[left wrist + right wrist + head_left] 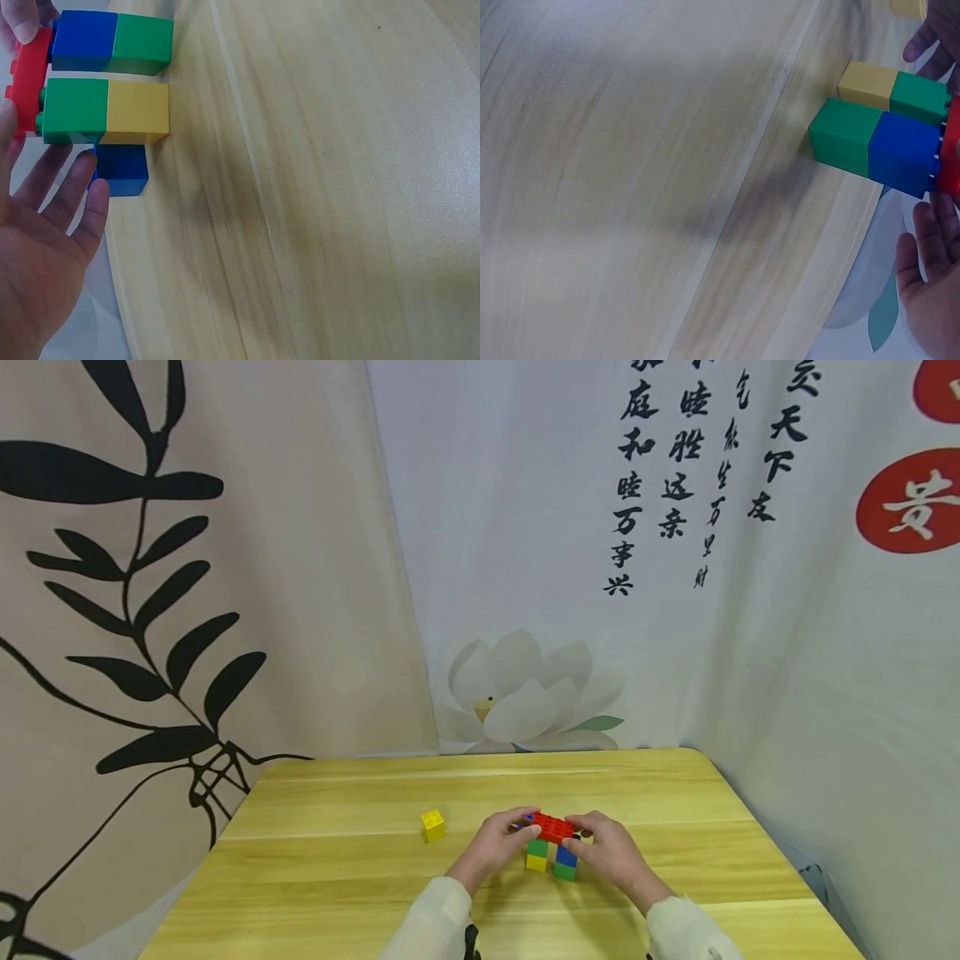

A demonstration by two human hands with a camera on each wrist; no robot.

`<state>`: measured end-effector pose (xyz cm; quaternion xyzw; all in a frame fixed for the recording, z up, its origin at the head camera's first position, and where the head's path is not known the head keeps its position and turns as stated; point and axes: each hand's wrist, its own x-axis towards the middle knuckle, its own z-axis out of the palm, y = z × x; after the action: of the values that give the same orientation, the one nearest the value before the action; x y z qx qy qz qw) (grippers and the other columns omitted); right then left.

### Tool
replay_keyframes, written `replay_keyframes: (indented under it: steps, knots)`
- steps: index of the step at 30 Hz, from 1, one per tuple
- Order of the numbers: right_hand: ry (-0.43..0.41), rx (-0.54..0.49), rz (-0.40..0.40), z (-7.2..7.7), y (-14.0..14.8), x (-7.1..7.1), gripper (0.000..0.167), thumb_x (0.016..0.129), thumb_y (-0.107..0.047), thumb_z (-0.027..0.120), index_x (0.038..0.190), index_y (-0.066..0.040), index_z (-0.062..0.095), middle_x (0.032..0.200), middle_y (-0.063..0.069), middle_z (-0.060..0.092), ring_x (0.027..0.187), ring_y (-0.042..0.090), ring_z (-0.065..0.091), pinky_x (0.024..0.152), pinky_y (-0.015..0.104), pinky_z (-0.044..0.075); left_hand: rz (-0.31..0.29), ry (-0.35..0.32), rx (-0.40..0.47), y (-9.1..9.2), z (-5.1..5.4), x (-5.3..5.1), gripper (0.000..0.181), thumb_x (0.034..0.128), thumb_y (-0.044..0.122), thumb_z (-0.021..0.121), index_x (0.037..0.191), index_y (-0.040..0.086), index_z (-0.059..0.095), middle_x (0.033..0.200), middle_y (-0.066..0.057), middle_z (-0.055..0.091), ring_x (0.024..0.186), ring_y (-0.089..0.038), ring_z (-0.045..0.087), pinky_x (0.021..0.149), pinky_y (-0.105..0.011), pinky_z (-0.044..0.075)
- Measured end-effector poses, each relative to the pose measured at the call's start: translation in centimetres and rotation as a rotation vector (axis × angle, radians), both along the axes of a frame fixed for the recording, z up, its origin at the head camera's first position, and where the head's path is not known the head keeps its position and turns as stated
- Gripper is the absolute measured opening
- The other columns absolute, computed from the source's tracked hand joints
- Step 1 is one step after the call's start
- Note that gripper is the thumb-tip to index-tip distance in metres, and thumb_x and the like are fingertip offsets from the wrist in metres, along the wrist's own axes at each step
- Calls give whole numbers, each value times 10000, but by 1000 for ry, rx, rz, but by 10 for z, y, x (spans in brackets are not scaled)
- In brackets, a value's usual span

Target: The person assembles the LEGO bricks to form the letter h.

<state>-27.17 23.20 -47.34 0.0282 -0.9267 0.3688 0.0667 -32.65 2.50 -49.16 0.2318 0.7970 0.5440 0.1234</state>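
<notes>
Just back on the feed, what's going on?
A person's left hand and right hand grip the ends of a red block over a green-on-yellow stack and a blue-on-green stack. Studs show beneath it, so it seems not fully pressed down. A lone yellow block sits off to the left.

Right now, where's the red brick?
Head view, right of centre: the red brick is between left hand and right hand, above green block and blue block.

Wooden table before pale cloth with black leaves, white lotus, red ovals
</notes>
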Motion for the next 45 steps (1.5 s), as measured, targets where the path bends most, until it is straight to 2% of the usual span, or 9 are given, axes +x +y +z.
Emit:
replay_keyframes:
  steps: [7, 13, 22, 30, 38, 45]
  knots:
    - [17, -9, 11, 2, -3, 1, 352, 880, -184, 762, 1191, -30, 705, 1033, 3, 673, 950, 252, 615, 798, 433, 519, 13, -8, 5, -1, -1, -1, 388, 1003, 298, 601, 1355, 135, 610, 1175, -33, 660, 980, -189, 591, 898, -449, 504]
    - [35, -16, 21, 3, -4, 1, 349, 885, -157, 753, 1204, -26, 696, 1050, 0, 675, 964, 236, 634, 819, 440, 522, 24, -6, 27, -3, 0, 0, 370, 987, 270, 628, 1328, 125, 631, 1173, -40, 662, 965, -189, 606, 878, -428, 525]
    - [31, -30, 16, 0, -6, 1, 343, 880, -150, 759, 1201, -41, 702, 1054, -15, 668, 970, 226, 628, 826, 442, 515, 28, -41, 20, -6, 4, -1, 350, 982, 271, 640, 1311, 153, 647, 1189, 4, 655, 967, -166, 591, 893, -406, 516]
    - [60, 38, 34, -7, -5, 0, 329, 887, -148, 752, 1197, -51, 702, 1040, -31, 661, 943, 189, 615, 794, 404, 514, 27, -29, -1, -6, 1, 3, 336, 979, 297, 636, 1287, 163, 655, 1146, 24, 661, 937, -152, 585, 857, -401, 518]
    - [23, 18, 32, -4, -5, 1, 346, 900, -118, 732, 1235, -47, 682, 1103, 7, 662, 968, 195, 615, 810, 410, 509, 0, 17, -43, -5, 5, 1, 235, 968, 279, 663, 1170, 159, 672, 1047, 41, 657, 891, -153, 588, 795, -352, 528]
    - [-6, 6, 35, -4, -3, 2, 356, 911, -118, 719, 1253, -35, 670, 1128, 28, 663, 968, 210, 606, 831, 451, 509, -22, 28, -100, -4, 3, 1, 410, 944, 266, 697, 1303, 82, 622, 1062, 30, 670, 958, -180, 595, 867, -404, 523]
